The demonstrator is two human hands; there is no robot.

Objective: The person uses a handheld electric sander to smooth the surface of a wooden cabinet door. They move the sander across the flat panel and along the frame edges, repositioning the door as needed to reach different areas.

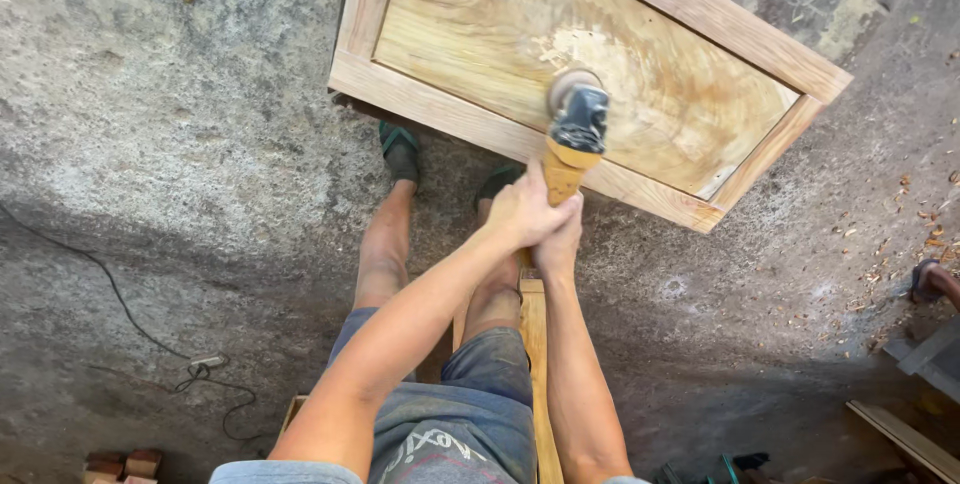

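With both hands stacked, left hand (522,212) over right hand (558,236), fingers wrapped tight round the yellow-bodied sander (573,139), its disc bears steadily on the far wooden panel (480,29), sawdust-coated

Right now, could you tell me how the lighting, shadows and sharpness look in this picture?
Head view: soft daylight, no glare; a broad dark shadow crosses the grey concrete floor; the framed pale wooden panel is sharp; the yellow-and-black sander, held by both hands, has a blurred disc.
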